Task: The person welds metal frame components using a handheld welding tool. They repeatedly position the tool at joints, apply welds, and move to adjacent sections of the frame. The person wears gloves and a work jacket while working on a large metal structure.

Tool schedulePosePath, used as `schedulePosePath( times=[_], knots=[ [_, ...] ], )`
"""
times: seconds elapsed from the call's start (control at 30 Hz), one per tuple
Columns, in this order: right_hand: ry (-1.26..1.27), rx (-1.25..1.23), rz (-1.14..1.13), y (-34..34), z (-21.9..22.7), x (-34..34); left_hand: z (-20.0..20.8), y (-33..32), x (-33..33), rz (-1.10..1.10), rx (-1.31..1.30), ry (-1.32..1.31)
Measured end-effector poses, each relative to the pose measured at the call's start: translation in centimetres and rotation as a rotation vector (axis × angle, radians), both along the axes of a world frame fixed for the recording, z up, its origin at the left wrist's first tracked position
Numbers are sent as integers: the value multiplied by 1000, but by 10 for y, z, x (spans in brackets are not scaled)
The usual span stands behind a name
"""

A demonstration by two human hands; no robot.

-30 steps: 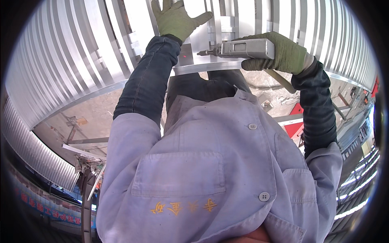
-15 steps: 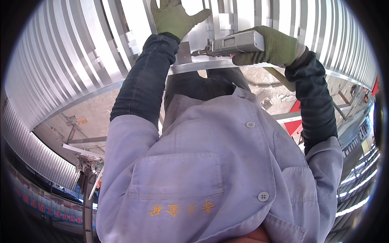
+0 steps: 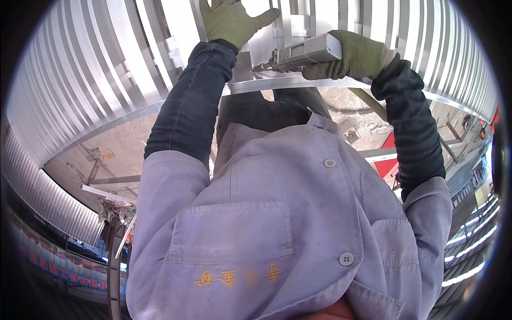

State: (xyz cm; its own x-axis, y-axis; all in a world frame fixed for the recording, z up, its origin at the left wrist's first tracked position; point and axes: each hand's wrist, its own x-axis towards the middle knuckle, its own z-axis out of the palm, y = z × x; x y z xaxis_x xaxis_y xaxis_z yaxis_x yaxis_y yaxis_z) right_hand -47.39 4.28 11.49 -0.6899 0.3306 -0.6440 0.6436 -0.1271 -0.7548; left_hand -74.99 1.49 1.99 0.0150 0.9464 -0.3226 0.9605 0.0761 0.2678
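My right hand (image 3: 354, 54), in a green work glove, is closed round a grey, boxy laser welding gun (image 3: 314, 52). The gun's narrow nozzle points left, and its tip is at or very close to the metal, with a small red glow there. My left hand (image 3: 234, 24), gloved alike, lies over the bright metal slats (image 3: 261, 45) with fingers and thumb spread. Its fingertips are cut off by the upper edge of the view. Along the near side of the slats runs a pale metal rail (image 3: 277, 84), just below the nozzle.
Rows of shiny slats (image 3: 80, 69) curve away to both sides. Beneath the rail are a dusty floor (image 3: 346, 101), a red panel (image 3: 388, 154) and metal frame bars (image 3: 114, 180). More stacked corrugated metal (image 3: 48, 197) stands at the left.
The welding gun has moved slightly left and tilted, bringing its nozzle tip to where the red glow now shows. Earlier a red dot lay on the metal left of the nozzle. My left hand has barely shifted.
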Motion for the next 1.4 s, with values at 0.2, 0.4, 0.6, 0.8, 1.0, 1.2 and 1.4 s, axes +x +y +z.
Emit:
schedulePosePath(
  times=[0.2, 0.4, 0.6, 0.8, 1.0, 1.2, 1.4],
  knots=[
    [9, 19, 30, 7, -10, 9, 2, 3, 1, 15, -20, -5],
    [-119, 3, 107, 13, 12, -8, 21, 13, 6, 13, -198, 65],
    [-77, -91, 87, 13, 18, -14, -5, 3, -2, -33, -65, 79],
    [-14, -40, 89, 11, 1, 3, 3, 2, -2, 33, -24, -68],
    [-85, -73, 48, 12, 15, -3, 5, 5, 0, 9, -62, -12],
    [-288, 96, 112, 9, 22, 7, 15, 7, 3, 11, -106, -8],
    [-257, 40, 74, 10, 23, 16, 2, 4, 2, 7, -25, -29]
  ],
)
